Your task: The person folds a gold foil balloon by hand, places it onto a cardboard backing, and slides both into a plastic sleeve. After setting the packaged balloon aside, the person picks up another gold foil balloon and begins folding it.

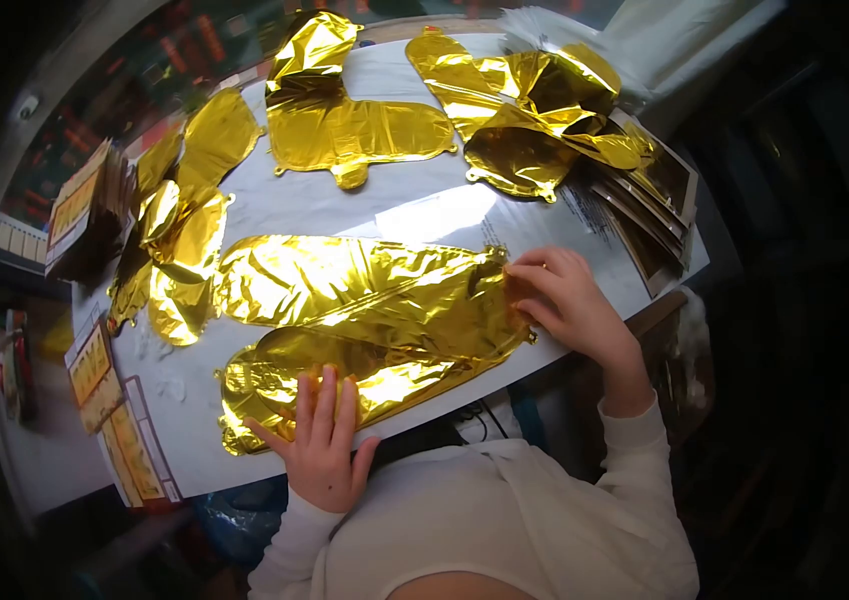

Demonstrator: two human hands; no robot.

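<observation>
A flat, shiny gold foil balloon (384,300) lies lengthwise in front of me, near the table's front edge. My left hand (324,455) rests on its lower left part with the fingers stretched out and spread. At the balloon's right end, my right hand (566,300) pinches the edge between thumb and fingers. The foil is creased, and part of its lower half is folded or overlapped. Farther back lies another gold foil balloon (364,130), bent in an L shape.
More crumpled gold foil (534,110) covers the back right, and another foil piece (189,220) lies left. A stack of flat packets (649,215) stands at the right edge. Printed packets (84,215) and printed cards (124,440) line the left of the white table (314,205).
</observation>
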